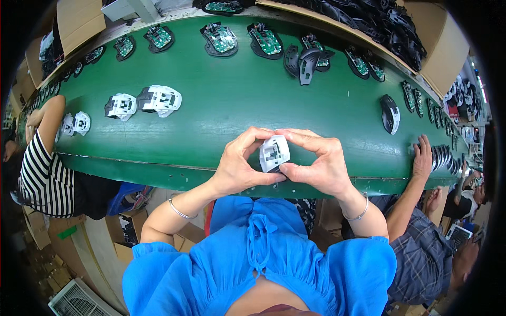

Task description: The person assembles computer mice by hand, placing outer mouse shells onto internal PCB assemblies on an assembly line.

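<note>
Near the front edge of the green table, my left hand (236, 163) and my right hand (322, 162) curl round a white computer mouse shell (274, 151) from both sides. Thumbs and fingertips press on its edges. Its visible face is white with dark cut-outs, and a dark edge shows below. My fingers hide parts of its rim. Farther left on the table lie two similar white and black mouse shells (161, 100), one beside the other.
The green table (221, 84) carries several mouse bases with green circuit boards (220, 39) along its far side, with black shell pieces (308, 63) among them. A black and white mouse (390, 113) lies right. Co-workers sit both sides; one's hand (421, 158) touches stacked shells (443, 157).
</note>
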{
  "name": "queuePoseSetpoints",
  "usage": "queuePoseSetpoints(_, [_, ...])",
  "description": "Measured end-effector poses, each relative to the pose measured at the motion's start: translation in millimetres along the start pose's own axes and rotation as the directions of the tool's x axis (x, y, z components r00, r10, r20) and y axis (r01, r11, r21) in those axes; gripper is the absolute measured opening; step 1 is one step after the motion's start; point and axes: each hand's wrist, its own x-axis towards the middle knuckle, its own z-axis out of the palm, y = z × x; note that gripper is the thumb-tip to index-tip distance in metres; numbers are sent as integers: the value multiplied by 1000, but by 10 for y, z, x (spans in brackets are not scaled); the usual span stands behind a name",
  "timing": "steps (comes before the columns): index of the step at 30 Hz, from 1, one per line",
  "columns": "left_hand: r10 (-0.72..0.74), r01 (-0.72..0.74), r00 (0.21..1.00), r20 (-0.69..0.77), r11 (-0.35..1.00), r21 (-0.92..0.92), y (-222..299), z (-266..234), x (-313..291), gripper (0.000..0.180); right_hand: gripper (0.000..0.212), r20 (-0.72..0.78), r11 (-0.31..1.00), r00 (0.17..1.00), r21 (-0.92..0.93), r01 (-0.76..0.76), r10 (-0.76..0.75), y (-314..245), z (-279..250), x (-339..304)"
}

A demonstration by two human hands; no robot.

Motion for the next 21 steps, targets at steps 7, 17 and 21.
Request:
queuePoseSetpoints(7, [-103,95,995,15,951,294,-51,11,61,72,47,-26,791,933,539,-288,358,238,17,63])
queuePoseSetpoints(17, [-427,253,870,247,817,518,-28,-172,415,68,63,183,957,961,-244,-159,206,300,-283,157])
queuePoseSetpoints(21, [-540,204,789,293,680,705,1,-194,511,70,61,229,934,916,-222,-280,329,378,-333,318])
